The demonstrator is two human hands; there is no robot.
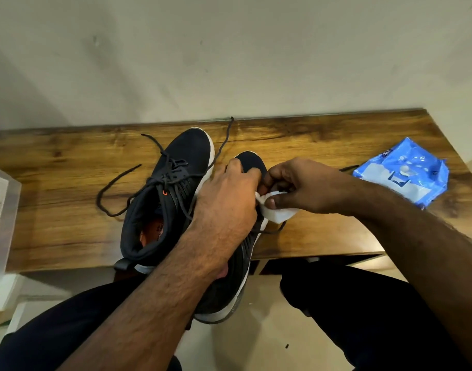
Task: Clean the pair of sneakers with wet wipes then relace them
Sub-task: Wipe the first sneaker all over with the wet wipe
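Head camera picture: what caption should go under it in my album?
Left hand steadies a dark sneaker while right hand rubs it with a wet wipe.

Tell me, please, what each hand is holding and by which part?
Left hand grips the dark knit sneaker around its forefoot; right hand pinches a crumpled white wet wipe.

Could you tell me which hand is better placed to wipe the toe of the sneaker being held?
The right hand: its fingers already pinch the white wipe beside the held sneaker. The left hand grips that sneaker, steadying it, so it seems best kept there.
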